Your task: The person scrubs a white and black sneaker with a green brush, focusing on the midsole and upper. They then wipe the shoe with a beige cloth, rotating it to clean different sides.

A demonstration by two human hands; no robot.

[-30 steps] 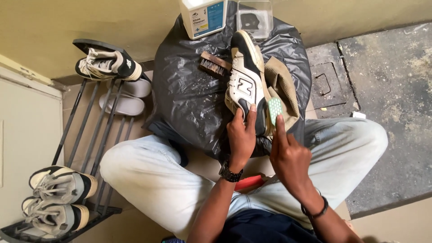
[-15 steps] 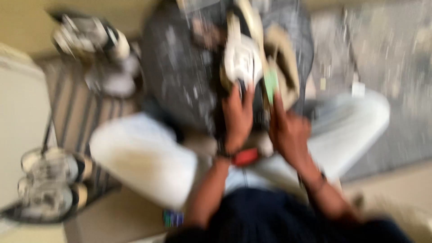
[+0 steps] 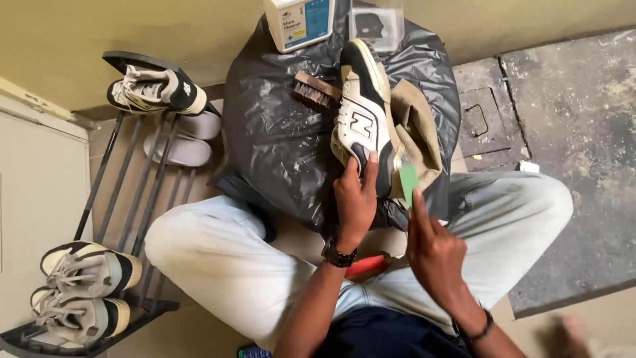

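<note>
Sneaker point(image 3: 363, 119), white and black, gripped at near end by left hand point(image 3: 354, 199). Small green pad point(image 3: 408, 183) pinched in right hand point(image 3: 434, 248), beside sneaker. Brush point(image 3: 317, 90) lying far left on black plastic sheet point(image 3: 278, 139).

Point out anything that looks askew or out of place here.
Nothing looks spilled or broken. The sneaker lies tipped on its side across the black plastic bag, steadied by the left hand; the right hand holds a small green piece.
</note>
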